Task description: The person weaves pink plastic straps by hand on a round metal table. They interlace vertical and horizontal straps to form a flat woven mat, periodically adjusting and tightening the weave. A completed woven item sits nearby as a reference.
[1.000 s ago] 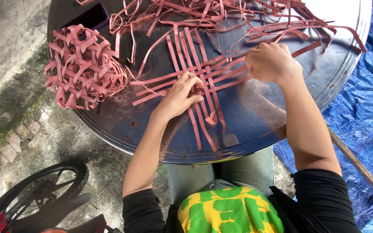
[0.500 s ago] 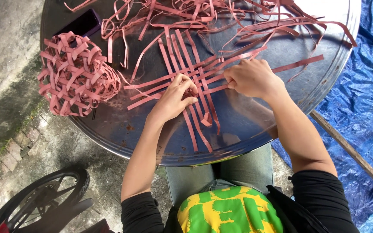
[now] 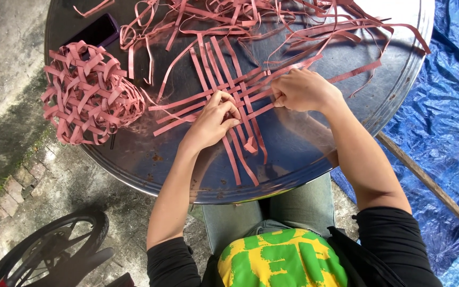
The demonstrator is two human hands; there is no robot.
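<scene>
both hands press the crossed pink strips [image 3: 229, 90] on the round metal table [image 3: 293, 154]: left hand [image 3: 212, 119] fingers curled together, right hand [image 3: 301, 90] pinching a strip; woven pink basket [image 3: 86, 95] far left.

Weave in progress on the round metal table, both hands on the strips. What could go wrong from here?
1. The woven patch is only a few strips wide and looks loosely interlaced; if the left hand or right hand lifts, the crossings may slide apart.
2. The loose pile of strips lies right against the working ends, so a pulled strip could snag or drag others.
3. The finished woven ball sits at the table rim and might roll off.
</scene>
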